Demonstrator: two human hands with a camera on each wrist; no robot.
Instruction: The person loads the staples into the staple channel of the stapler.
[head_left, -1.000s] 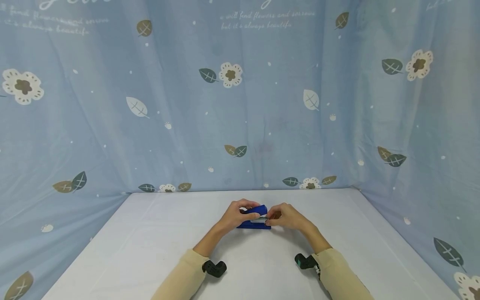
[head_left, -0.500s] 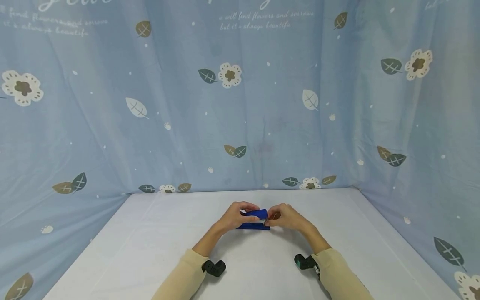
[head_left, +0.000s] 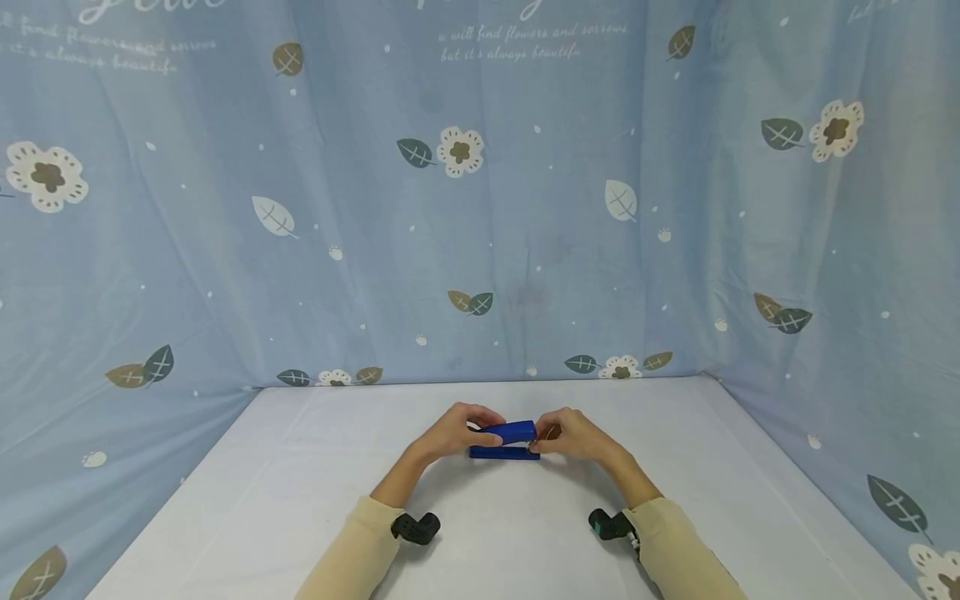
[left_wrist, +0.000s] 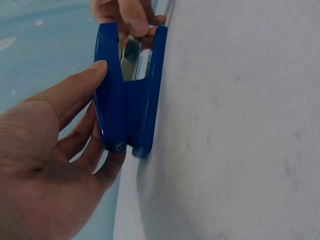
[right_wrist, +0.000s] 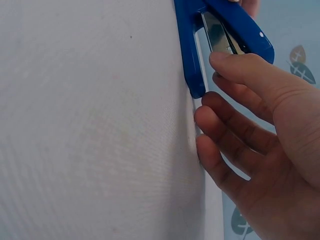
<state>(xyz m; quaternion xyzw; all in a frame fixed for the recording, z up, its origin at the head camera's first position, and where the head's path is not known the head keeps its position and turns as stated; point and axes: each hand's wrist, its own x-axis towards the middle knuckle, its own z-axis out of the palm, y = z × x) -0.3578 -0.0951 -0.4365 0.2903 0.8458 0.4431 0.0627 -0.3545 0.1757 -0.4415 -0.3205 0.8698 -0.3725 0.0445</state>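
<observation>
A blue stapler [head_left: 517,432] stands on the white table, its upper arm lifted away from its base [head_left: 502,453]. My left hand [head_left: 452,431] holds the upper arm near the hinge end, thumb on the near side and fingers behind, as the left wrist view [left_wrist: 112,100] confirms. Between arm and base runs the metal staple magazine [right_wrist: 215,32]. At its front end my right hand [head_left: 573,433] pinches the magazine between thumb and forefinger. The other right fingers [right_wrist: 220,125] are spread loosely beside the tip of the base. Contents of the magazine are hard to make out.
The white table [head_left: 300,467] reaches back to a blue curtain [head_left: 375,208] printed with flowers and leaves, which also hangs at both sides. A black wrist device sits on the left sleeve [head_left: 352,533] and another on the right sleeve [head_left: 678,542].
The stapler's upper arm has come down toward the magazine. My left hand has slid left toward the hinge end, uncovering more of the arm. The right hand has stayed nearly still.
</observation>
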